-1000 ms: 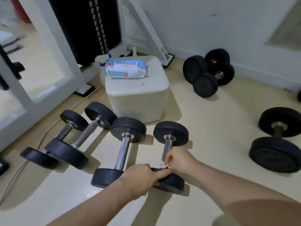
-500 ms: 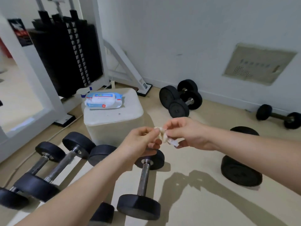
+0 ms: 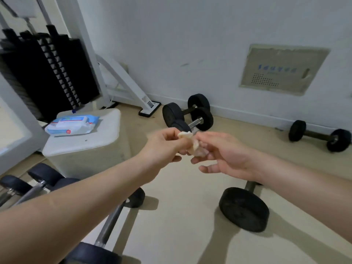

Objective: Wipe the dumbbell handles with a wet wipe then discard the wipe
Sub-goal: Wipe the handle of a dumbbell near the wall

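Small gym room, black weight stack (image 3: pixel 28 77) in a white frame (image 3: pixel 82 35) left of the fingers (image 3: pixel 204 138), dumbbells (image 3: pixel 202 119) on the beige floor (image 3: pixel 190 187) beyond and below them, white wall (image 3: pixel 190 44).

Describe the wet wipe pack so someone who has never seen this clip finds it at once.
Start at the black weight stack on the left. In front of it stands a white cube-shaped block, and the wet wipe pack lies flat on its top. It is a soft blue and white packet, while everything around it on the floor is black dumbbells.

the beige floor (image 3: pixel 190 216) bears scattered black dumbbells (image 3: pixel 243 208), a white block (image 3: pixel 85 155) and a machine frame (image 3: pixel 149 109).
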{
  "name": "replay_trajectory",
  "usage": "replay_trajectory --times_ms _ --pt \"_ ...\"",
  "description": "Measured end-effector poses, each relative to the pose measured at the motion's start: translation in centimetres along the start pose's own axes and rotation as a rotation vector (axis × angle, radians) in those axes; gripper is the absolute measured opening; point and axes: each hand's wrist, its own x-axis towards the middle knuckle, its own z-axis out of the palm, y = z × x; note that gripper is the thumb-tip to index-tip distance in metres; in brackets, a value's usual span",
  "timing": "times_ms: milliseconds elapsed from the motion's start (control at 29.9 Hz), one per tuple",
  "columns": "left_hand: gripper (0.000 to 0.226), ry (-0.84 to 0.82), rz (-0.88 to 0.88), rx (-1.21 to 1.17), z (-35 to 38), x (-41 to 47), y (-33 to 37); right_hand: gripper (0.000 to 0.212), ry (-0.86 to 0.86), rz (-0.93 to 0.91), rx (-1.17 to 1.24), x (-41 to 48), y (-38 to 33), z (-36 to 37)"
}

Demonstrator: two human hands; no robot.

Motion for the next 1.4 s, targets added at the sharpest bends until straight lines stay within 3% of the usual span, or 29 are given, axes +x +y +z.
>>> replay_trajectory --times_ms 67,167,468,635,802,903,1003,1137,1203,1404 --pt "0.009 0.010 0.004 -0.008 3.5 2.0 0.3 0.026 0.029 -0.053 -0.115 -0.8 0.6 -3.4" --pt "0.014 0.012 -0.014 -0.074 8.3 4.5 0.5 0.010 0.270 -0.180 -0.208 -0.8 1.9 -8.1" --pt "0.006 0.252 -0.260 -0.722 17.5 7.1 -3.1 0.013 0.346 -0.077 0.601 -0.8 7.7 -17.3" --pt "0.009 0.449 -0.326 -0.879 20.2 5.4 -6.0 0.015 0.368 -0.021 0.817 -0.8 10.4 -20.2" --pt "0.015 0.571 -0.215 -0.926 20.3 4.5 -7.1 0.021 0.325 0.064 0.978 0.2 12.1 -20.3" --pt "0.023 0.561 -0.185 -0.809 19.9 4.5 -7.0 0.020 0.332 0.101 0.608 0.3 13.1 -20.2" --pt "0.021 0.510 -0.142 -0.545 20.4 4.4 -6.3 0.018 0.281 0.053 0.171 -0.2 13.1 -20.3" --pt "0.017 0.458 -0.072 -0.212 22.4 4.3 -5.5 0.026 -0.105 -0.028 -0.265 -1.7 12.2 -19.6" --pt "0.014 0.439 -0.066 -0.148 23.2 4.7 -5.6 0.007 -0.094 -0.053 -0.312 -2.5 12.3 -18.8" --pt "0.016 0.471 -0.181 0.036 24.2 6.3 -8.1 0.009 0.096 -0.075 -0.308 -4.9 14.4 -21.1"
